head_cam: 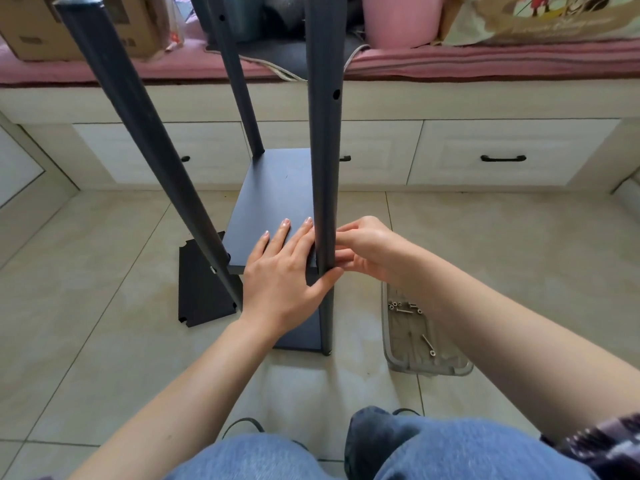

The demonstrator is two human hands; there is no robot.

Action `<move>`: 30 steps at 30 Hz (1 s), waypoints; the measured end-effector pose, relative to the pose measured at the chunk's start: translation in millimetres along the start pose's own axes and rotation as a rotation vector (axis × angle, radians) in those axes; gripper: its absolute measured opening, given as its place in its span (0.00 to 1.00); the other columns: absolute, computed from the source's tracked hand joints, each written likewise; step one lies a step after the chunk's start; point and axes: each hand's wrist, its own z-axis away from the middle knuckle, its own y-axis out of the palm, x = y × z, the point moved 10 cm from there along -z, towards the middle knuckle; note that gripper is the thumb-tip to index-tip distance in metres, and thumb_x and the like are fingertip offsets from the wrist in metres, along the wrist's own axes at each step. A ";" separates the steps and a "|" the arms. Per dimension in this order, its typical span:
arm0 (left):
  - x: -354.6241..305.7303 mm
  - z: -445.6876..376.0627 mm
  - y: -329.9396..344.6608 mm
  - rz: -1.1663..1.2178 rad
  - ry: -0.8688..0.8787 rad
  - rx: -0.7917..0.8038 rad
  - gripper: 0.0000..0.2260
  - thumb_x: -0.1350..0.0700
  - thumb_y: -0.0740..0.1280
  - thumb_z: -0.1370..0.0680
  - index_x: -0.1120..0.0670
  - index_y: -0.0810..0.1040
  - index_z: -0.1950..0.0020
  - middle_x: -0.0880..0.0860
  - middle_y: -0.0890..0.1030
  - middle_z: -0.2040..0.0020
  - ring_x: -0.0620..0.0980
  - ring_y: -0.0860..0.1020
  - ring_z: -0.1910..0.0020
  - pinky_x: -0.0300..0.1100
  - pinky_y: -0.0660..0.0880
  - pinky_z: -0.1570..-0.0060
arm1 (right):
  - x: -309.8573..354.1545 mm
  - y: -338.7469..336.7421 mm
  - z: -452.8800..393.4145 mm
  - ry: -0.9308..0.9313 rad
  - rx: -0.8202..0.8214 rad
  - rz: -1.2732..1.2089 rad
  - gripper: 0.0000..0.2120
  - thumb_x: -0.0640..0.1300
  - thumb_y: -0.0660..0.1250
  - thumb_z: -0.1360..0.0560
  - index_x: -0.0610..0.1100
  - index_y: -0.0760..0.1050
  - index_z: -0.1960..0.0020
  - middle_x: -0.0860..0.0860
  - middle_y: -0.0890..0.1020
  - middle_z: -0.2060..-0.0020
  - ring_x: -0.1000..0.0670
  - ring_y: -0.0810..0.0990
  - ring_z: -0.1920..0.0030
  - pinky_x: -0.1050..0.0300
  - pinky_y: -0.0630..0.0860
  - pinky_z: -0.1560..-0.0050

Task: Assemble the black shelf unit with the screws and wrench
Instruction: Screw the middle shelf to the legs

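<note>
The black shelf unit stands on the floor with a shelf board [270,199] fitted between three visible posts. My left hand [287,271] lies flat on the board's near right corner, its thumb pressed against the front right post [323,150]. My right hand [363,249] has its fingers curled at the right side of that post, level with the board; what they pinch is hidden. A loose black board [199,289] lies on the floor to the left. Screws [403,306] and a small wrench [427,344] sit in a clear tray [450,367] on the right.
A lower shelf board [304,330] shows under my left wrist. Behind the unit run white drawers [512,154] under a pink cushioned bench [485,62] with a cardboard box [79,26] and a pink bin [401,19]. My knees in jeans fill the bottom edge.
</note>
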 end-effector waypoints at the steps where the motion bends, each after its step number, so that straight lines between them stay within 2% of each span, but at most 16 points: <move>1: 0.2 0.6 0.2 -0.003 0.003 0.001 0.37 0.28 0.45 0.25 0.45 0.65 0.22 0.44 0.65 0.22 0.49 0.57 0.20 0.48 0.52 0.22 | -1.0 -0.2 1.3 -0.005 0.006 -0.013 0.16 0.41 0.71 0.23 0.32 0.76 0.40 0.38 0.86 0.54 0.42 0.86 0.53 0.46 0.82 0.46; 5: 1.0 1.1 2.5 -0.017 0.007 0.016 0.35 0.29 0.49 0.23 0.46 0.64 0.21 0.44 0.65 0.22 0.49 0.56 0.20 0.48 0.52 0.22 | -5.5 2.6 4.5 -0.027 0.050 -0.130 0.16 0.40 0.70 0.22 0.32 0.76 0.38 0.37 0.84 0.49 0.39 0.85 0.49 0.45 0.81 0.44; 9: 1.1 1.4 2.4 -0.020 0.013 0.022 0.35 0.29 0.48 0.23 0.46 0.65 0.22 0.45 0.65 0.22 0.50 0.57 0.20 0.49 0.53 0.22 | -9.0 -0.4 1.9 -0.036 0.109 -0.123 0.15 0.40 0.70 0.22 0.34 0.76 0.38 0.38 0.84 0.48 0.41 0.85 0.48 0.45 0.80 0.41; 11: 0.5 1.6 2.3 -0.027 0.014 0.024 0.36 0.29 0.47 0.24 0.46 0.67 0.22 0.46 0.65 0.22 0.49 0.57 0.20 0.49 0.53 0.22 | -17.3 -14.3 2.1 -0.042 0.140 -0.139 0.15 0.40 0.70 0.23 0.36 0.76 0.38 0.40 0.85 0.47 0.42 0.85 0.46 0.47 0.80 0.41; 13: 0.4 1.3 3.7 -0.038 0.014 0.029 0.35 0.29 0.48 0.24 0.47 0.68 0.23 0.45 0.64 0.22 0.49 0.56 0.20 0.48 0.52 0.22 | -37.5 -42.7 2.7 -0.026 0.085 -0.080 0.14 0.42 0.71 0.23 0.38 0.76 0.40 0.43 0.86 0.49 0.45 0.85 0.47 0.50 0.80 0.42; 17: -1.7 2.5 1.7 -0.048 0.020 -0.014 0.34 0.30 0.50 0.23 0.48 0.69 0.23 0.47 0.67 0.23 0.51 0.59 0.21 0.50 0.55 0.23 | -103.1 -116.3 2.0 0.095 -0.137 0.284 0.12 0.42 0.71 0.24 0.39 0.78 0.42 0.45 0.86 0.54 0.49 0.86 0.52 0.53 0.82 0.46; 19: -1.8 3.3 0.1 -0.039 0.024 -0.037 0.33 0.32 0.53 0.22 0.49 0.70 0.24 0.48 0.69 0.24 0.52 0.61 0.21 0.51 0.57 0.23 | -136.7 -141.9 0.1 0.160 -0.189 0.410 0.09 0.40 0.71 0.24 0.38 0.80 0.45 0.44 0.86 0.56 0.49 0.84 0.56 0.55 0.81 0.53; 22: -1.4 4.6 -2.2 -0.070 0.013 -0.056 0.32 0.33 0.56 0.22 0.50 0.71 0.24 0.48 0.71 0.25 0.52 0.63 0.22 0.51 0.58 0.24 | -171.4 -158.9 -10.3 0.190 -0.202 0.623 0.07 0.40 0.71 0.24 0.38 0.81 0.47 0.43 0.86 0.57 0.49 0.83 0.58 0.54 0.81 0.53; 25: -2.6 4.0 -1.4 -0.091 0.010 -0.054 0.31 0.33 0.57 0.22 0.49 0.70 0.24 0.47 0.70 0.25 0.52 0.63 0.22 0.50 0.57 0.24 | -196.9 -158.9 -23.0 0.213 -0.131 0.982 0.08 0.40 0.69 0.23 0.39 0.81 0.46 0.43 0.84 0.50 0.46 0.82 0.49 0.55 0.78 0.48; 27: -2.9 4.1 -1.5 -0.093 0.014 -0.060 0.32 0.33 0.56 0.22 0.49 0.70 0.24 0.47 0.70 0.24 0.52 0.63 0.22 0.50 0.57 0.24 | -214.4 -154.8 -28.6 0.229 -0.063 1.238 0.07 0.38 0.63 0.21 0.39 0.78 0.46 0.41 0.82 0.45 0.42 0.80 0.45 0.54 0.75 0.49; 30: -3.5 3.7 -0.7 -0.089 0.024 -0.066 0.32 0.32 0.54 0.22 0.49 0.71 0.24 0.47 0.70 0.24 0.52 0.63 0.22 0.49 0.57 0.24 | -232.9 -152.2 -34.6 0.215 -0.024 1.563 0.15 0.33 0.56 0.22 0.41 0.75 0.41 0.40 0.79 0.40 0.40 0.75 0.38 0.51 0.72 0.47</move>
